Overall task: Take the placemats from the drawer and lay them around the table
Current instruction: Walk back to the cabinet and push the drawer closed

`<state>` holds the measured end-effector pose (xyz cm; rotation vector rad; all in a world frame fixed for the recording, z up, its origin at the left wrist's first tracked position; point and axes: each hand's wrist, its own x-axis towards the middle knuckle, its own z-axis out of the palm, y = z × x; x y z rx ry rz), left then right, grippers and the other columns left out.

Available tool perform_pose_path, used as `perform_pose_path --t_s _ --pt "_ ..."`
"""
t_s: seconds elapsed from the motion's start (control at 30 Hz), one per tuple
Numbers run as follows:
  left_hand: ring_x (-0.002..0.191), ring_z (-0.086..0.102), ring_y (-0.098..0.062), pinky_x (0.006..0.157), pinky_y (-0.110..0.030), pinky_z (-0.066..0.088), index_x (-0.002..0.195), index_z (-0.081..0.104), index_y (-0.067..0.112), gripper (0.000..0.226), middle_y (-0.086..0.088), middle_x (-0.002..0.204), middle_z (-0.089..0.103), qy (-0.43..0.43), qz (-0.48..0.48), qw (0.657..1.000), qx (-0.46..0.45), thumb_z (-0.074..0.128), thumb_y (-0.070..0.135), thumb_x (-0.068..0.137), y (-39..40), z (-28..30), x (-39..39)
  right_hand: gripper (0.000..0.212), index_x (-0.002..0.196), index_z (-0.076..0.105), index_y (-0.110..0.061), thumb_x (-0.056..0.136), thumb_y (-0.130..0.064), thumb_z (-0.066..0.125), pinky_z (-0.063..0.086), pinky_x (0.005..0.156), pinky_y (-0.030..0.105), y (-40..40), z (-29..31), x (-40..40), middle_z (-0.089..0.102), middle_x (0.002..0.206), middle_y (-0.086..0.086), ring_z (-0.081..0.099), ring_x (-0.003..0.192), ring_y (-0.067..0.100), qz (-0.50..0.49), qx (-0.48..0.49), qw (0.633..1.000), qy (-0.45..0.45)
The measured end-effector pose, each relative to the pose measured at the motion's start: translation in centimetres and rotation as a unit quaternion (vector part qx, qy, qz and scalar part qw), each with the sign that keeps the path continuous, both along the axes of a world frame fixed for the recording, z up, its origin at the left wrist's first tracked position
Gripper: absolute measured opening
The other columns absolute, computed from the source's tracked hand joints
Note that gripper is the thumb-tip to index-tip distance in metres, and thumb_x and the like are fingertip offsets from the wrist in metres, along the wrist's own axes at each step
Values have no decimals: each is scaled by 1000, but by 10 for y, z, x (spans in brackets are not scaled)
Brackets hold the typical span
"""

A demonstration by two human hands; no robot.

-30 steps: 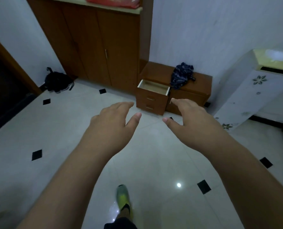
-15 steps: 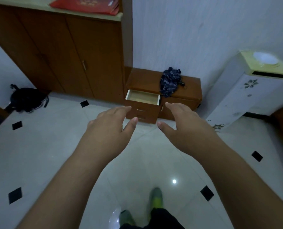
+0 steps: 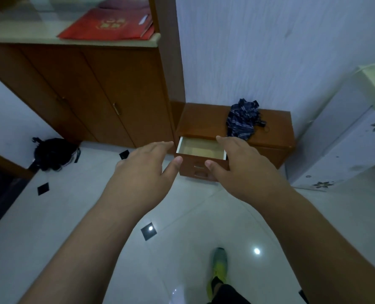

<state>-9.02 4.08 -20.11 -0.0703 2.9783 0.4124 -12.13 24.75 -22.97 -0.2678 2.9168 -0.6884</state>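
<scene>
A low brown cabinet (image 3: 206, 121) stands against the far wall with its top drawer (image 3: 200, 150) pulled out. The drawer's pale inside shows no placemat from here. My left hand (image 3: 144, 174) and my right hand (image 3: 241, 170) are stretched out in front of me, palms down, fingers apart, holding nothing. They frame the drawer from either side in the view, but hang well short of it above the floor. No table is in view.
A tall brown cupboard (image 3: 94, 95) with a red folder (image 3: 107, 25) on its top stands left. A dark striped cloth (image 3: 242, 119) lies on the low cabinet. A white floral appliance (image 3: 344, 145) stands right. A black bag (image 3: 52, 153) sits on the tiled floor.
I have walked closer to the low cabinet, so the open drawer is larger and sits between my hands. Both hands stay outstretched and open.
</scene>
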Motion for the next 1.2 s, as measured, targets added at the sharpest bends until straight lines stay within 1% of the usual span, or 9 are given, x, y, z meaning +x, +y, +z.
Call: perform_pose_path --t_s 0.17,0.27,0.33,0.53,0.7,0.8,0.97,1.1,1.2 --pt "146 38 -17 113 -47 36 155 37 38 56 11 159 41 6 -3 1000 16 35 61 103 19 -16 -66 70 156 26 -28 97 -57 49 39 110 45 16 -11 -69 32 159 -4 36 141 23 2 3 1000 -9" --pt "146 37 -18 112 -46 35 155 37 36 57 10 160 41 -10 1 1000 28 36 60 103 24 -28 -97 69 157 23 -29 98 -55 50 36 113 46 19 -19 -101 27 161 -3 32 144 25 4 -6 1000 -28" --pt "145 37 -19 111 -46 35 155 37 35 58 9 160 41 -20 0 999 25 36 61 103 24 -35 -118 69 157 23 -29 98 -55 50 36 113 47 19 -26 -121 27 161 -3 32 144 25 0 -11 999 -30" --pt "146 37 -20 114 -48 34 155 40 30 60 6 159 42 -30 -22 998 42 38 58 103 13 -66 -187 69 156 26 -27 98 -54 51 38 109 46 18 -54 -172 31 159 -4 34 142 26 -49 0 998 -35" --pt "144 40 -21 112 -54 40 155 40 29 61 5 158 45 -54 -67 994 61 37 60 102 -7 -103 -254 69 155 29 -25 97 -55 51 39 106 45 4 -84 -211 33 158 -3 36 140 24 -105 26 994 -34" --pt "143 42 -23 113 -54 40 155 38 30 61 3 158 45 -66 -96 992 47 36 61 103 -24 -125 -295 69 155 28 -25 97 -55 51 39 107 47 -15 -105 -238 33 158 -1 36 140 26 -136 35 989 -48" --pt "142 44 -24 111 -53 41 157 34 29 62 2 159 43 -83 -128 988 21 35 60 104 -52 -167 -348 68 155 30 -26 97 -52 53 39 105 47 -44 -154 -278 35 157 -2 38 139 26 -189 20 981 -46" --pt "147 36 -22 114 -50 35 159 32 26 64 2 162 39 -89 -135 987 3 32 59 105 -59 -206 -374 70 155 29 -23 95 -50 54 38 108 49 -49 -204 -306 35 157 1 36 141 28 -201 16 978 -46" --pt "148 35 -21 114 -47 34 159 32 23 65 2 163 37 -69 -123 990 -2 31 58 105 -54 -243 -389 71 155 29 -21 95 -48 55 37 109 48 -46 -247 -326 35 158 2 36 141 28 -201 15 978 -52"
